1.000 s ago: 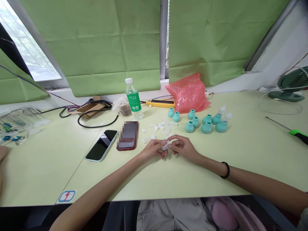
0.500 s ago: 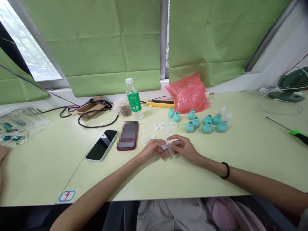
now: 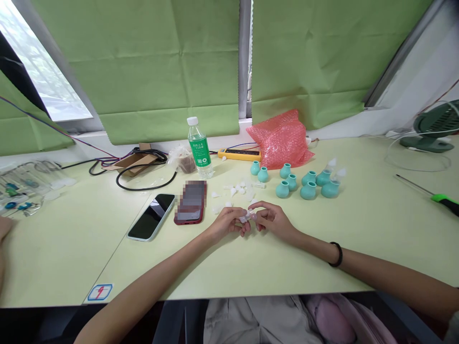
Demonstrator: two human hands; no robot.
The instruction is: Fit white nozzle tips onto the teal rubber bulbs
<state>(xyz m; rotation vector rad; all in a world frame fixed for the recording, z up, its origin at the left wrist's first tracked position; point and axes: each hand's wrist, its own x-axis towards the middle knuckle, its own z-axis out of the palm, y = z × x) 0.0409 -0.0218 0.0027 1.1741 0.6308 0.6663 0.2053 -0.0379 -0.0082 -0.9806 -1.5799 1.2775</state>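
Between my two hands is a small translucent plastic piece (image 3: 245,218), partly covered by fingers. My left hand (image 3: 230,221) pinches it from the left. From the right, the thumb and fingertips of my right hand (image 3: 271,220) close on its other side. Just beyond them lie several loose white and clear plastic parts (image 3: 242,187). Farther right stand several teal rubber bulbs (image 3: 308,190) with open necks. Two of the bulbs at the right have clear, pointed nozzles (image 3: 340,173) in their necks.
Two phones, one black-screened (image 3: 151,217) and one red-cased (image 3: 190,203), lie left of my hands. Behind stand a water bottle (image 3: 200,150), a yellow power strip (image 3: 239,154) and a red bubble-wrap bag (image 3: 281,141). A screwdriver (image 3: 430,193) lies far right; another person's arm (image 3: 4,234) shows far left.
My fingers have shifted very slightly around the small plastic piece, which both hands still hold. The things on the table have not moved.
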